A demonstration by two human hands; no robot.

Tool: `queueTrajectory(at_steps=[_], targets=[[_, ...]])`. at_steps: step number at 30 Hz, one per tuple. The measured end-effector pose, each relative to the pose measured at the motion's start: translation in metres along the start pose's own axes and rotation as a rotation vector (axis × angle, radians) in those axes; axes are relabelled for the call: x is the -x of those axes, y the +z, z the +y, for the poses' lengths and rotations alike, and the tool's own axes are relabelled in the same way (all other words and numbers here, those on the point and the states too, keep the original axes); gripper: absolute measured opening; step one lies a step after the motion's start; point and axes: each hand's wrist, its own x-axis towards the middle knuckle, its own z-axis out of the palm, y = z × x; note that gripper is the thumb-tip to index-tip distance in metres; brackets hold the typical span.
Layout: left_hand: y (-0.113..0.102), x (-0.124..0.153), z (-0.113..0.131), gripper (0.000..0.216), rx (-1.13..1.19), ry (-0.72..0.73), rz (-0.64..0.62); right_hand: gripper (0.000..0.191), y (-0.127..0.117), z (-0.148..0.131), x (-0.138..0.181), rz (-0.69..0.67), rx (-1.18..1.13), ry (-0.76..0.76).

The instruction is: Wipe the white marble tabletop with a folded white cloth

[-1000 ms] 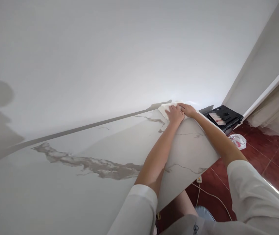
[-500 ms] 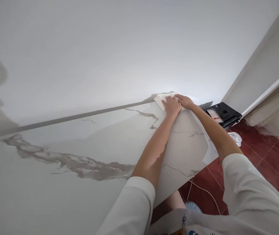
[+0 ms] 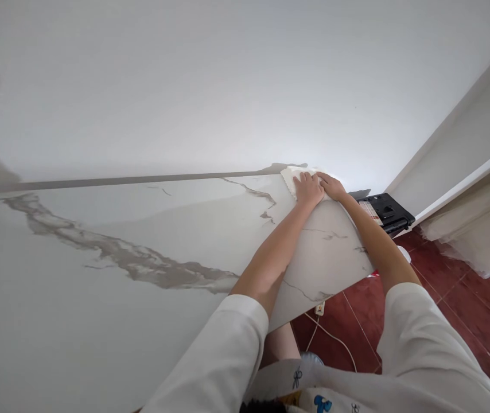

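A white cloth [image 3: 288, 178] with a scalloped edge lies on the far right part of the marble-patterned tabletop [image 3: 193, 229], close to the wall. My left hand [image 3: 309, 190] presses down on it, fingers bent over the fabric. Just to the right, my right hand [image 3: 331, 186] grips the cloth's right side, its fingertips beside my left hand. Part of the cloth is hidden beneath both hands.
A white wall [image 3: 185, 86] runs along the table's back edge. Right of the table are a black case [image 3: 385, 209], a white object [image 3: 404, 253] and a pale curtain [image 3: 477, 212]. A power strip [image 3: 319, 308] with a cord lies on the red tiled floor [image 3: 464, 304].
The view has turned, so the table's back edge looks more level. Both hands stay on the cloth, slightly further right in the picture. The power strip has come into view.
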Motion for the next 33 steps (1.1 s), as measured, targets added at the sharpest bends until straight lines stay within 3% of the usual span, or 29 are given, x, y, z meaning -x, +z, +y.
queueTrajectory(at_steps=[10,22,28,33], targets=[[-0.003,0.03,0.032,0.048,0.022,0.052,-0.054,0.055,-0.016,0.013,0.045,0.028,-0.025,0.033],[-0.003,0.081,0.073,0.047,0.045,0.165,-0.036,0.054,-0.033,0.025,0.122,0.064,0.111,0.018],[-0.006,0.115,0.076,0.046,0.032,0.211,-0.014,0.052,-0.034,0.007,0.164,0.092,0.234,-0.082],[-0.031,0.16,0.062,0.047,-0.006,0.274,-0.063,0.05,-0.028,-0.03,0.203,0.164,0.221,-0.051]])
